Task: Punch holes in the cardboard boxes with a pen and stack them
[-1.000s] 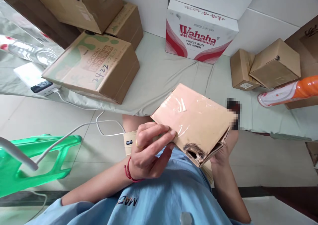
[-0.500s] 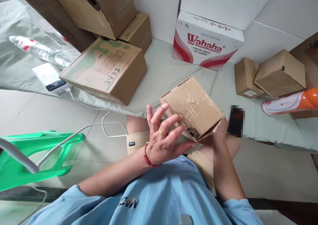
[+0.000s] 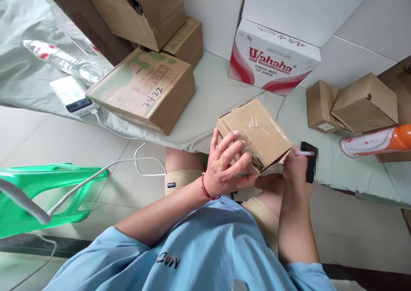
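A small brown cardboard box [image 3: 261,130] is tilted above my lap, near the front edge of the cloth-covered surface. Clear tape shows on its top, and a dark ragged hole is at its near corner. My left hand [image 3: 229,160] lies against the box's left side, fingers spread and curved over its edge. At the box's right corner is my right hand [image 3: 294,167], closed around a thin pale stick-like object [image 3: 305,152] that points to the right. What this object is cannot be made out. A dark phone-like item [image 3: 311,164] lies just beyond it.
Behind stands a red and white Wahaha carton [image 3: 272,62]. Cardboard boxes [image 3: 141,85] are stacked at the left, beside a power bank [image 3: 72,95] and bottle [image 3: 64,62]. More boxes [image 3: 366,105] and an orange-capped bottle [image 3: 375,142] are right. A green stool [image 3: 73,171] stands lower left.
My left hand has come to rest against the box's side. My right hand has moved out from under the box to its right corner, and the thin pale object now shows in it.
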Action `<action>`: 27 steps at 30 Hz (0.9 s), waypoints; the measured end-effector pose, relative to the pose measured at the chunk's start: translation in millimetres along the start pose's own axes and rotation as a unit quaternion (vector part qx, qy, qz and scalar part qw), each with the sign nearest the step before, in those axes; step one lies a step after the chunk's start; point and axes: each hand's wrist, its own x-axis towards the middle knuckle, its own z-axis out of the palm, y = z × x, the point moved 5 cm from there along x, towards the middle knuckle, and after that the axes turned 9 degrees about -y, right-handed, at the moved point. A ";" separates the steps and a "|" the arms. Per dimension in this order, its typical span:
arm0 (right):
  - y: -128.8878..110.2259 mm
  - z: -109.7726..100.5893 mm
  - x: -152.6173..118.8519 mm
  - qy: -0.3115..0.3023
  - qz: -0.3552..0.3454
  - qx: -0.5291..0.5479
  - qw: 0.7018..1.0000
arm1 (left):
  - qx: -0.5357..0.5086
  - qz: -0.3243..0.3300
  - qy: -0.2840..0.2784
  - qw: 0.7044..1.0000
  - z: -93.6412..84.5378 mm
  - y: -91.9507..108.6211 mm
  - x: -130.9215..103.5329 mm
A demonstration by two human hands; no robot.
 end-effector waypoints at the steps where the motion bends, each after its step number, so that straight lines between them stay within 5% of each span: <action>1: -8.0 -7.6 -6.3 0.009 -0.006 0.053 0.999 | 0.003 -0.002 -0.002 1.000 1.6 -0.3 -3.0; 4: -41.8 -24.1 -32.2 0.001 -0.047 0.242 0.969 | 0.010 -0.041 -0.024 0.999 11.1 -6.1 -10.7; 7: -80.3 -22.7 -63.5 -0.048 -0.099 0.291 0.950 | -0.032 -0.043 0.003 0.999 16.5 -9.7 -12.0; 13: -124.4 12.3 -101.9 -0.165 -0.272 0.096 0.943 | 0.014 0.031 0.109 0.993 7.0 -3.0 -2.0; 18: -136.7 30.7 -106.1 -0.193 -0.371 -0.059 0.906 | 0.013 0.052 0.092 0.994 0.5 -1.3 -3.2; 27: -148.2 43.7 -105.6 -0.248 -0.381 -0.122 0.882 | -0.004 0.051 0.104 0.993 2.2 -2.0 -6.2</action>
